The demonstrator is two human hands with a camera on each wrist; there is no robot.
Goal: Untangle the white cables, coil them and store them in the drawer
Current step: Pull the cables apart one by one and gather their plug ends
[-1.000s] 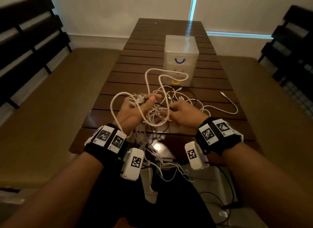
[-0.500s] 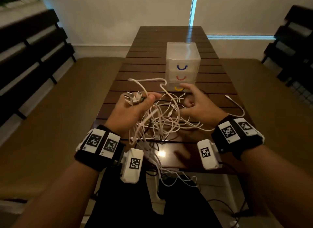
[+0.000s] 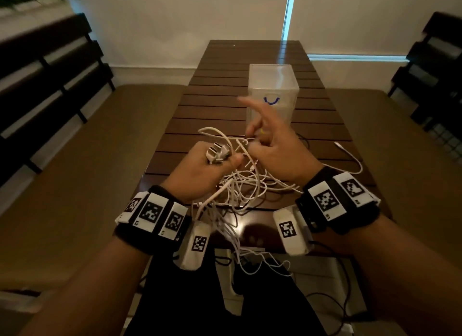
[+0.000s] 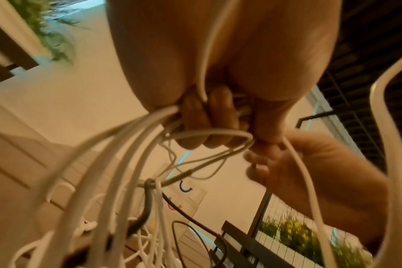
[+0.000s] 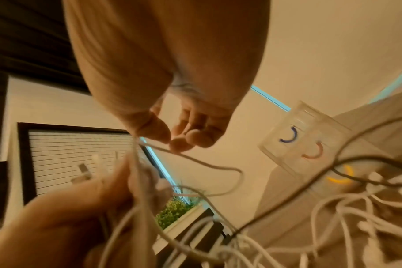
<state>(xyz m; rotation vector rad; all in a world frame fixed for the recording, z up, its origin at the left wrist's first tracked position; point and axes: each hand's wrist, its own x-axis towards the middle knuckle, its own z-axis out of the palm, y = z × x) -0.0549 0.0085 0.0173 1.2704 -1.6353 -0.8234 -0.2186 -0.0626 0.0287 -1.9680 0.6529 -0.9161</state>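
Observation:
A tangle of white cables (image 3: 245,185) lies at the near end of the slatted wooden table (image 3: 220,103) and partly hangs off its edge. My left hand (image 3: 207,168) is raised above it, gripping a bundle of strands with white plugs (image 3: 217,153) sticking out of the fist; the left wrist view shows the curled fingers (image 4: 209,123) round the cables (image 4: 117,181). My right hand (image 3: 270,145) is raised beside it with the index finger pointing up, and its thumb and a fingertip (image 5: 179,145) pinch one thin white strand. The translucent drawer unit (image 3: 273,85) stands behind, drawers closed.
One white cable end (image 3: 350,155) trails over the table to the right. Black cords (image 3: 325,295) hang below the near edge. Cushioned benches flank the table on the left (image 3: 87,160) and right (image 3: 400,135), with dark slatted backrests (image 3: 50,73).
Both hands have lifted off the tangle. The right hand let go of the pile, opened, then came in beside the left hand and pinched a thin strand. The left keeps its bundle.

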